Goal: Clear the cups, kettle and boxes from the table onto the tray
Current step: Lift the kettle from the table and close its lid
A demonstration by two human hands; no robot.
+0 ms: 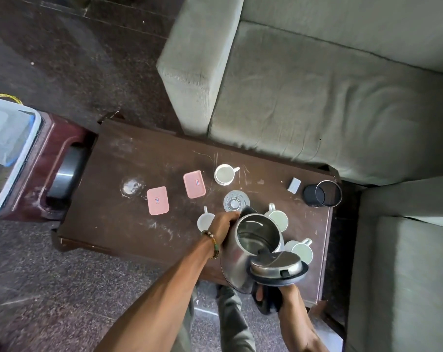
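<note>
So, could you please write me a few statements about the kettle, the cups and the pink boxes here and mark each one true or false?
1. The kettle has its lid open. True.
2. The right hand holds the kettle by its black handle, and the left hand is against its side. True.
3. Both pink boxes are stacked on each other. False: they lie apart, side by side on the table.
4. Four white cups stand on the table. True.
5. The black mesh holder stands upright. False: it lies on its side near the table's far right corner.
</note>
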